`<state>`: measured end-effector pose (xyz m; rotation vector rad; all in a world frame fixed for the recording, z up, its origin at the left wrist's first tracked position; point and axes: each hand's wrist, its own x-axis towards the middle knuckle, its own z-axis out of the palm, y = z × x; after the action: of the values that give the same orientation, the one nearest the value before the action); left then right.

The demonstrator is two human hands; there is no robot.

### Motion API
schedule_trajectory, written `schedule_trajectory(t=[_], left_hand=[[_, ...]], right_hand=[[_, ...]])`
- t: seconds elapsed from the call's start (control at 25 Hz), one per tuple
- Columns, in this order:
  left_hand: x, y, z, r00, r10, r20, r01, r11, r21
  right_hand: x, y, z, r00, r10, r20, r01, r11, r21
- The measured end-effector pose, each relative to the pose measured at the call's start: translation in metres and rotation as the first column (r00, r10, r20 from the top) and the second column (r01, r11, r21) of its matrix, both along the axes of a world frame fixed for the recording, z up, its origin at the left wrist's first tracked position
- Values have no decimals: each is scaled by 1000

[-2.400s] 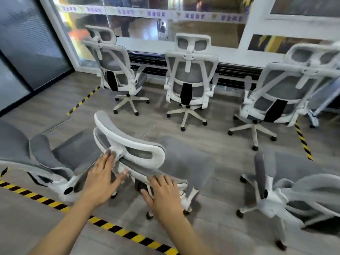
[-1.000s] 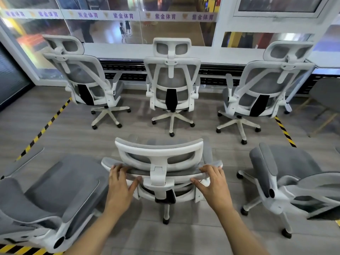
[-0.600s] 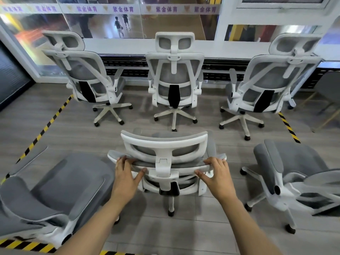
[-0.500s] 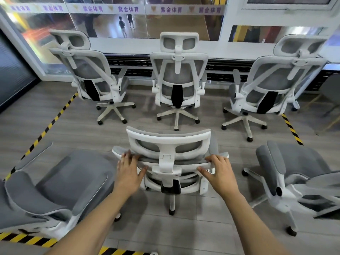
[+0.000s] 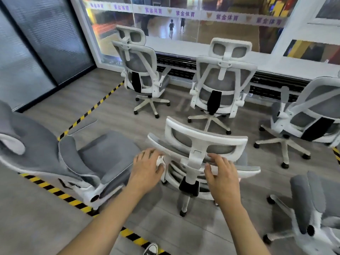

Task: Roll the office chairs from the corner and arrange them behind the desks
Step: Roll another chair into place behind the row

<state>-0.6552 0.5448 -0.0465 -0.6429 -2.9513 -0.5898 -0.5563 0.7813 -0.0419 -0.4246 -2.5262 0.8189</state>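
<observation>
A white-framed office chair with grey mesh [image 5: 204, 140] stands right in front of me, its back toward me. My left hand [image 5: 147, 166] grips the left end of its backrest top. My right hand [image 5: 222, 173] lies over the backrest just right of the headrest post, fingers curled on it. Three matching chairs stand in a row facing the long white desk [image 5: 184, 46] by the window: one at the left [image 5: 139, 70], one in the middle [image 5: 222, 80] and one at the right [image 5: 311, 111].
A grey chair [image 5: 70, 159] sits close on my left, turned sideways, and another [image 5: 312, 205] stands at the lower right. Yellow-black floor tape [image 5: 90, 110] runs diagonally at the left and crosses near my shoe [image 5: 151, 249]. A dark glass partition [image 5: 42, 39] closes the left side.
The view has swung left. The held chair has turned slightly clockwise, and my right hand has slid inward along the backrest toward the headrest post. My left hand keeps its grip.
</observation>
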Motion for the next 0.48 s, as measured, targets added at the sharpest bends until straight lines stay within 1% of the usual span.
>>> schedule_trajectory(t=[0.12,0.24,0.36,0.48], left_hand=[[13,-39,21,991,41,-127,-43,999,-16],[25,-97,38,977,100,-189,-108,994,-33],[35,-167,46,961,191,-201,-202,979,-37],[34,-243,49,950,247,-193,-257,966,-26]], right_hand=[[-17,-53,5,989,149,-17,-148,988,48],[-35,-116,11,962,274,9,-274,959,80],[-47,-186,19,924,383,3,-381,917,119],[-60,-260,25,905,424,4,-420,896,145]])
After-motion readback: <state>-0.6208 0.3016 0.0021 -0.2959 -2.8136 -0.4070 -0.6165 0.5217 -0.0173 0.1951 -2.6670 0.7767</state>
